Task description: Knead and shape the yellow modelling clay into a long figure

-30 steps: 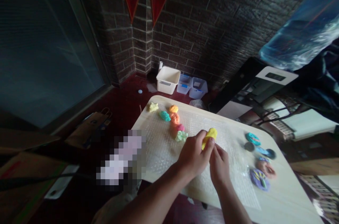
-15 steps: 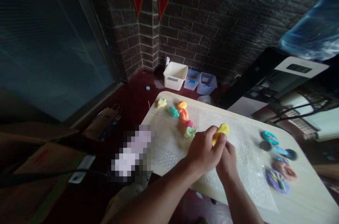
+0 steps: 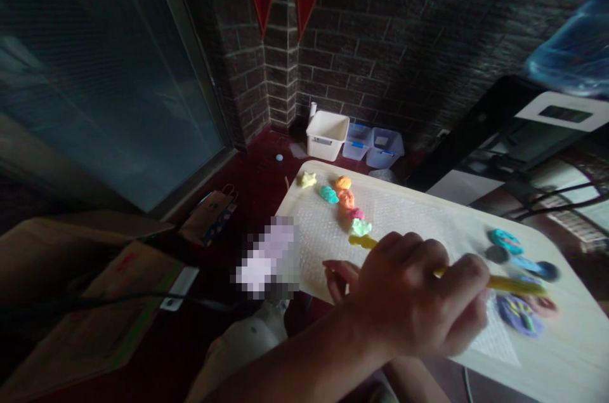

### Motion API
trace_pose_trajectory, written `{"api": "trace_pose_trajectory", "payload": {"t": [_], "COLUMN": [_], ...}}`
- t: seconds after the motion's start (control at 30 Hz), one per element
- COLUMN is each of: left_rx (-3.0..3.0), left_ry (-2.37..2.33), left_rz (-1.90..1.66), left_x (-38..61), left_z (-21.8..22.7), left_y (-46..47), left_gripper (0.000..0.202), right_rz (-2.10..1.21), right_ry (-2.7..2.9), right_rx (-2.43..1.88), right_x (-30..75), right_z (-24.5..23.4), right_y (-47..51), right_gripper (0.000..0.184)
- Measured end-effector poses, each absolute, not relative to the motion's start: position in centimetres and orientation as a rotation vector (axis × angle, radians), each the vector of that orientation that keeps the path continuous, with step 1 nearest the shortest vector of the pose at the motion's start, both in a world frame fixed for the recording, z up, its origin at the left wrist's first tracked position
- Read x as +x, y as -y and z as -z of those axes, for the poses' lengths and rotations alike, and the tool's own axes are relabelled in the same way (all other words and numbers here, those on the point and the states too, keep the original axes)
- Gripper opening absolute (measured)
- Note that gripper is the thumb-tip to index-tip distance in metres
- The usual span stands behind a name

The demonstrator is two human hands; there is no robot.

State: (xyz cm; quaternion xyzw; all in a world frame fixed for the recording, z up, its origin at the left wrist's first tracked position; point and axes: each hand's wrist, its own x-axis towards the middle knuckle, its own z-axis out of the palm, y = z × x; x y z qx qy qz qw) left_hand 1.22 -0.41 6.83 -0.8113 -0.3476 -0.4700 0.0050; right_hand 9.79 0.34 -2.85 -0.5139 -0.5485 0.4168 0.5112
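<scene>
My arms are crossed over the near side of the table. My left hand [image 3: 423, 295] reaches to the right, closed round a long, thin strip of yellow modelling clay [image 3: 516, 285]. One end sticks out past its thumb side; a second yellow end shows beyond the knuckles. Behind that wrist, my right hand [image 3: 341, 277] points left, with curved fingers apart just below the yellow end; its palm is hidden. Beyond lie lumps of clay: pale green [image 3: 360, 227], pink [image 3: 356, 214], orange [image 3: 346, 199], yellow-orange [image 3: 343, 182], teal [image 3: 328, 193] and a pale yellow star [image 3: 308, 179].
Bubble wrap [image 3: 399, 209] covers part of the pale table [image 3: 571, 339]. At its right are a teal disc [image 3: 507, 240], a purple disc [image 3: 521, 314] and a dark round lid. Behind stand a white basket [image 3: 327, 136] and clear bins [image 3: 384, 148]; cardboard boxes [image 3: 128, 301] are left.
The thick yellow clay roll between both hands is now a long thin strip. My left hand has moved right and nearer; my right hand has crossed under it to the left.
</scene>
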Motion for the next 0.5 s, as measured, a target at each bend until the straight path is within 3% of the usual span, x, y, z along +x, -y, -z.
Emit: {"api": "trace_pose_trajectory", "payload": {"t": [0.17, 0.33, 0.5], "left_rx": [-2.690, -2.809, -2.796], "left_ry": [1.060, 1.194, 1.272], "left_rz": [1.385, 1.357, 1.381], "left_x": [1.3, 0.7, 0.1], "left_z": [-7.5, -7.1, -6.6], "left_y": [2.9, 3.1, 2.4], "left_gripper": [0.022, 0.018, 0.020], "right_rz": [-0.851, -0.697, -0.583], "right_ry": [1.662, 2.444, 2.804], "right_rx": [-1.100, -0.962, -1.075], "right_x": [3.9, -1.4, -2.5], "right_z": [3.7, 4.6, 4.6], "right_y": [3.4, 5.5, 5.2], "right_gripper": [0.023, 0.051, 0.054]}}
